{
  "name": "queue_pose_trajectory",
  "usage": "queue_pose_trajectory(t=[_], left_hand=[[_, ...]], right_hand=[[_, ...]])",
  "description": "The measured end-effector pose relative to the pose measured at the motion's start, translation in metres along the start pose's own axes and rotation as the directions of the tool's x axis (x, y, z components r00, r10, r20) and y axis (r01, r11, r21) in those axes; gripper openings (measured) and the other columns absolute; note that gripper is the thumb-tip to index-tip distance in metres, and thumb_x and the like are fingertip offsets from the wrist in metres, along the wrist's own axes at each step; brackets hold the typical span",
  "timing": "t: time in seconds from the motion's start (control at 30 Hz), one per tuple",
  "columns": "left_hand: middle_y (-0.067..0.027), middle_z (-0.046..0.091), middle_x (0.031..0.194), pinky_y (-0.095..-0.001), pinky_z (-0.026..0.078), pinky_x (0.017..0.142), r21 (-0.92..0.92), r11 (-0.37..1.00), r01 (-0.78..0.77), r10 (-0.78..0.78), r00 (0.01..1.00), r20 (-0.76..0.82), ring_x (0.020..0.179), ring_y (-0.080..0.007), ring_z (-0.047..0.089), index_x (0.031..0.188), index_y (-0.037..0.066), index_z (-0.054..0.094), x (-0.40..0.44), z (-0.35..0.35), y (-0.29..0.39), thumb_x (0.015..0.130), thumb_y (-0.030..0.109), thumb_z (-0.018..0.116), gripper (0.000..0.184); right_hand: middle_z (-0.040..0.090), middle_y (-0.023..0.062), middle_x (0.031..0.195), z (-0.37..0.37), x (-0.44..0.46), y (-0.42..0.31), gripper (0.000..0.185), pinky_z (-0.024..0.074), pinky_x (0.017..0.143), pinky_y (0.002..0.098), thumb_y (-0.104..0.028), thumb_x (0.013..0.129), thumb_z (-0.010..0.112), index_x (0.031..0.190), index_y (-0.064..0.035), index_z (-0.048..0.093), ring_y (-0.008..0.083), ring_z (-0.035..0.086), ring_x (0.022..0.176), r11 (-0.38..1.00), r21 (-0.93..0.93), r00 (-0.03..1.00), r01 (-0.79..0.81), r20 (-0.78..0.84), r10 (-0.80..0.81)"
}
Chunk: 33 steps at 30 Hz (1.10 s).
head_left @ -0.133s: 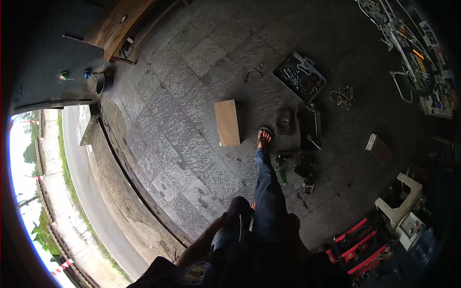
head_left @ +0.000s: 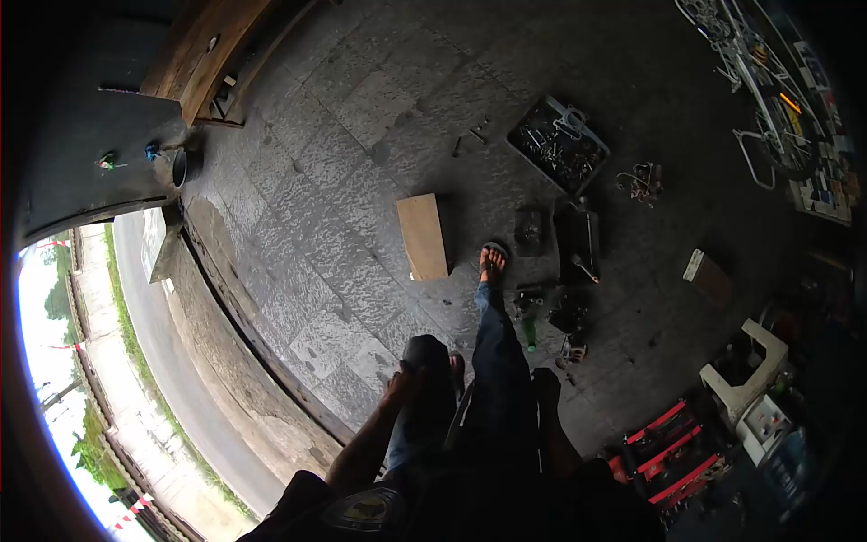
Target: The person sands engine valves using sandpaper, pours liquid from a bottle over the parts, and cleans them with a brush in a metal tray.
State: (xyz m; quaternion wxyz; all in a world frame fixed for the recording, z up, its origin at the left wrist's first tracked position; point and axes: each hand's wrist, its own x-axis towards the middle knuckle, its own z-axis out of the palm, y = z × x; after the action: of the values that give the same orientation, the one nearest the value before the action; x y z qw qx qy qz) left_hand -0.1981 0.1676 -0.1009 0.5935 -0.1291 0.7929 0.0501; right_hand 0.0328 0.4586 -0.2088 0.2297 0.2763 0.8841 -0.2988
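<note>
My left hand (head_left: pixel 396 388) rests against the bent left knee of my jeans (head_left: pixel 423 384); its fingers seem to lie loosely on the cloth, with nothing visible in them. On the right, my right hand (head_left: pixel 546 387) is a dark shape beside my right thigh, and shadow hides its fingers. My sandalled right foot (head_left: pixel 492 260) is stretched forward on the stone floor. Nearest to it are a wooden block (head_left: pixel 423 237) on its left and a dark square tray (head_left: pixel 530 230) on its right. A green bottle (head_left: pixel 530 334) lies near my right leg.
A grey tray of tools (head_left: pixel 558 144) lies ahead, beside a dark tray holding a wrench (head_left: pixel 593 239). Dark metal parts (head_left: pixel 569 312) sit nearby. At right stand a red tool box (head_left: pixel 668 452), a cream stool (head_left: pixel 750 361) and a bicycle (head_left: pixel 768 117). A wooden bench (head_left: pixel 203 68) is far left.
My left hand and left knee have come up and forward into clearer view. The dark shape of my right hand has also risen. The floor view has shifted slightly.
</note>
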Motion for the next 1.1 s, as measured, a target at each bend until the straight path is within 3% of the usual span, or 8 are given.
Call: queue_pose_trajectory(t=[0.07, 0.17, 0.37, 0.4, 0.47, 0.7, 0.87, 1.1], left_hand=[[-0.0367, 0.053, 0.121, -0.0533, 0.043, 0.096, -0.038, 0.997, -0.07, 0.065, 0.989, -0.129, 0.116, -0.0489, 0.052, 0.136, -0.009, 0.024, 0.008, -0.056, 0.047, 0.087, 0.058, 0.054, 0.088], [-0.0422, 0.044, 0.126, -0.0562, 0.041, 0.097, -0.065, 0.997, -0.04, 0.026, 0.978, -0.208, 0.119, -0.0529, 0.046, 0.141, -0.004, 0.021, 0.013, -0.131, 0.108, 0.088, 0.055, 0.055, 0.087], [-0.038, 0.047, 0.119, -0.0605, 0.043, 0.09, 0.335, 0.935, -0.12, 0.293, 0.793, -0.534, 0.106, -0.0557, 0.051, 0.143, -0.001, 0.021, 0.055, -0.211, 0.145, 0.09, 0.049, 0.054, 0.08], [-0.0392, 0.045, 0.12, -0.0605, 0.043, 0.09, 0.327, 0.934, -0.146, 0.289, 0.845, -0.449, 0.106, -0.0561, 0.05, 0.143, -0.001, 0.022, 0.06, -0.232, 0.151, 0.09, 0.046, 0.055, 0.078], [-0.0403, 0.043, 0.121, -0.0606, 0.043, 0.089, 0.35, 0.92, -0.178, 0.303, 0.889, -0.342, 0.106, -0.0565, 0.05, 0.143, -0.001, 0.023, 0.078, -0.27, 0.166, 0.09, 0.044, 0.056, 0.076], [-0.0274, 0.059, 0.101, -0.0526, 0.048, 0.076, 0.743, 0.413, -0.527, 0.817, 0.575, -0.046, 0.092, -0.0459, 0.059, 0.109, 0.001, 0.053, 0.193, -0.383, 0.318, 0.092, 0.033, 0.054, 0.036], [-0.0216, 0.065, 0.09, -0.0504, 0.05, 0.071, 0.469, 0.544, -0.696, 0.822, 0.555, -0.13, 0.087, -0.0414, 0.063, 0.096, 0.005, 0.059, 0.291, -0.453, 0.42, 0.095, 0.035, 0.05, 0.031], [-0.0195, 0.068, 0.093, -0.0505, 0.05, 0.081, 0.663, 0.545, -0.513, 0.706, 0.707, -0.033, 0.093, -0.0407, 0.064, 0.1, 0.009, 0.062, 0.415, -0.434, 0.55, 0.095, 0.045, 0.043, 0.041]], right_hand=[[0.064, 0.0116, 0.082, -0.025, 0.052, -0.031, 0.014, 0.0512, 0.063, 0.0444, -0.021, 0.084, 0.058, 0.08, -0.0087, 0.062, 0.0303, 0.065, 0.078, 0.995, 0.081, 0.977, 0.056, -0.21, -0.038], [0.065, 0.0107, 0.084, -0.043, 0.094, -0.068, 0.012, 0.0511, 0.063, 0.0442, -0.019, 0.083, 0.058, 0.078, -0.009, 0.062, 0.0312, 0.064, 0.074, 0.975, 0.138, 0.984, -0.175, 0.005, 0.176], [0.06, 0.0088, 0.076, -0.072, 0.146, -0.11, 0.008, 0.049, 0.053, 0.0368, -0.014, 0.085, 0.057, 0.083, -0.0071, 0.06, 0.0248, 0.062, 0.063, 0.953, 0.054, 0.88, 0.298, -0.403, -0.252], [0.057, 0.0062, 0.073, -0.068, 0.151, -0.113, 0.005, 0.0468, 0.049, 0.033, -0.012, 0.086, 0.057, 0.085, -0.0076, 0.059, 0.0197, 0.059, 0.059, 0.838, 0.545, 0.962, 0.018, -0.237, 0.134], [0.051, -0.0009, 0.068, -0.061, 0.168, -0.123, 0.004, 0.0406, 0.041, 0.024, -0.007, 0.088, 0.056, 0.091, -0.0082, 0.057, 0.008, 0.051, 0.049, -0.05, 0.98, 0.867, -0.192, 0.193, 0.46], [0.058, 0.0029, 0.076, -0.11, 0.254, -0.21, 0.016, 0.0412, 0.043, 0.0247, -0.012, 0.09, 0.055, 0.103, -0.0036, 0.06, 0.0096, 0.053, 0.053, -0.064, 0.992, 0.685, -0.11, 0.122, 0.719], [0.063, 0.0116, 0.085, -0.141, 0.338, -0.317, 0.024, 0.0502, 0.066, 0.0385, -0.022, 0.094, 0.055, 0.103, -0.0008, 0.061, 0.0225, 0.062, 0.072, 0.575, 0.699, 0.646, -0.426, -0.21, 0.734], [0.065, 0.0098, 0.074, -0.171, 0.435, -0.337, 0.015, 0.0484, 0.062, 0.0328, -0.02, 0.093, 0.06, 0.094, -0.0059, 0.066, 0.0179, 0.064, 0.066, 0.171, 0.836, 0.785, -0.521, 0.392, 0.479]])
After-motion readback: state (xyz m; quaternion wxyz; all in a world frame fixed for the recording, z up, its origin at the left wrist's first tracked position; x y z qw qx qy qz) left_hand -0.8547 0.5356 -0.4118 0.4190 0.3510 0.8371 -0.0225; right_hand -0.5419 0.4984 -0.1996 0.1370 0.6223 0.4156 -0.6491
